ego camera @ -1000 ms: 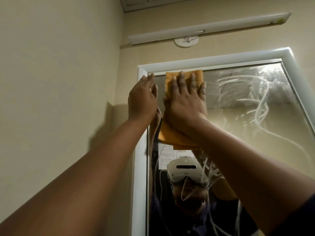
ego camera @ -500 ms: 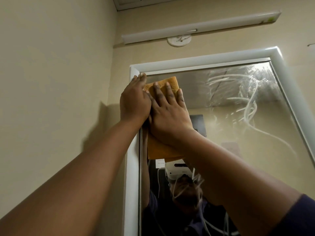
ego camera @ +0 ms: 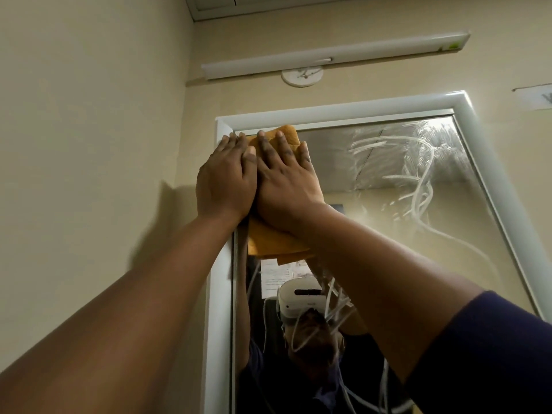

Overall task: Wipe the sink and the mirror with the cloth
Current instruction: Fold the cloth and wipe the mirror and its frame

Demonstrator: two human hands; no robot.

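An orange cloth (ego camera: 276,245) lies flat against the top left corner of the mirror (ego camera: 403,222). My right hand (ego camera: 286,180) presses it to the glass with straight, spread fingers. My left hand (ego camera: 225,177) lies flat beside it, over the mirror's white frame (ego camera: 343,110) and the cloth's left edge, touching the right hand. White soapy streaks cover the glass to the right. The sink is out of view.
A beige wall (ego camera: 89,144) runs close on the left. Above the mirror hang a long white tube light (ego camera: 334,55) and a round white fitting (ego camera: 301,76). The glass reflects a person wearing a headset.
My right hand slid the cloth left along the top of the mirror into the corner. It now lies against my left hand, which stayed on the frame.
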